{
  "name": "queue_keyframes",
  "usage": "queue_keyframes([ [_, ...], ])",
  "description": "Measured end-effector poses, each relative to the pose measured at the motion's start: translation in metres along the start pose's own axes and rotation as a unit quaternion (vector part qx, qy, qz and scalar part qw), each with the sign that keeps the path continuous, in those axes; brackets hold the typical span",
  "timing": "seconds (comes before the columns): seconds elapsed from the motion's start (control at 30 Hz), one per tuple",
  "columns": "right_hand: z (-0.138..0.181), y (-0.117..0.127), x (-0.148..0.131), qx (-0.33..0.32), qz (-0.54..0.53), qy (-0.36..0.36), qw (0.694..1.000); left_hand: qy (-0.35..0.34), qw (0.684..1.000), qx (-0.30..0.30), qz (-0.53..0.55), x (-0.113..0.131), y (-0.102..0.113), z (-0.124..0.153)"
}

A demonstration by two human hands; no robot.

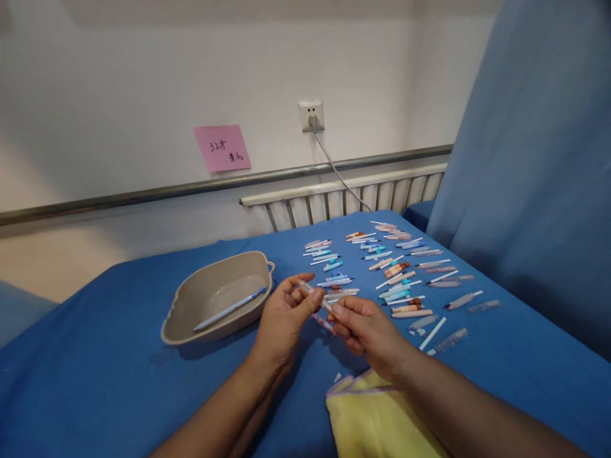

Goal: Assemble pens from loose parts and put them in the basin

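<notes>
My left hand (285, 313) and my right hand (363, 326) meet over the blue sheet (109, 388), both pinching a thin clear pen barrel with a pink part (319, 308). The left fingers grip its upper end, the right fingers its lower part. Just beyond my hands lie several pen parts in rows (391, 273): white refills, clear barrels, blue and orange pieces. A beige tray (191, 305) to the left holds one assembled blue pen (230, 309).
A yellow cloth (377, 420) lies under my right forearm. A blue upholstered backrest (534, 165) rises at the right. Behind are a white radiator (348, 197), a wall socket with a cable (311, 117) and a pink note (222, 147).
</notes>
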State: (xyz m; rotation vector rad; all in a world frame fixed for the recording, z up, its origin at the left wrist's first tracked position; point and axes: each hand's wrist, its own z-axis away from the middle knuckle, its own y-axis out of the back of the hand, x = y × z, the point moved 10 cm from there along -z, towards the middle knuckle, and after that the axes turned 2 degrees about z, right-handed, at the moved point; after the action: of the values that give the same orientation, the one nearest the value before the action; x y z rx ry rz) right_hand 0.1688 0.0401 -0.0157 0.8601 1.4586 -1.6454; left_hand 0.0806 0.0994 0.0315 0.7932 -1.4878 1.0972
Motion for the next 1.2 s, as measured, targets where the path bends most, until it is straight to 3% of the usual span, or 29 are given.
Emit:
queue_keyframes([
  [0.23, 0.001, 0.000, 0.001, -0.011, -0.023, -0.014, 1.000, 0.062, 0.986, -0.113, 0.104, -0.001, -0.024, 0.008],
  [0.4, -0.001, -0.003, 0.003, -0.015, 0.011, -0.001, 1.000, -0.003, 0.999, -0.006, 0.037, 0.002, 0.000, 0.001],
  [0.47, 0.000, -0.003, 0.004, -0.017, 0.010, -0.005, 1.000, -0.012, 1.000, 0.010, 0.027, 0.001, 0.004, -0.001],
  [0.97, 0.007, -0.017, 0.009, -0.089, -0.105, -0.081, 0.987, 0.052, 0.991, -0.058, 0.105, -0.006, -0.010, 0.002],
  [1.2, 0.003, -0.005, 0.008, -0.047, -0.064, -0.064, 0.995, 0.005, 1.000, -0.008, 0.002, -0.001, 0.000, -0.004],
])
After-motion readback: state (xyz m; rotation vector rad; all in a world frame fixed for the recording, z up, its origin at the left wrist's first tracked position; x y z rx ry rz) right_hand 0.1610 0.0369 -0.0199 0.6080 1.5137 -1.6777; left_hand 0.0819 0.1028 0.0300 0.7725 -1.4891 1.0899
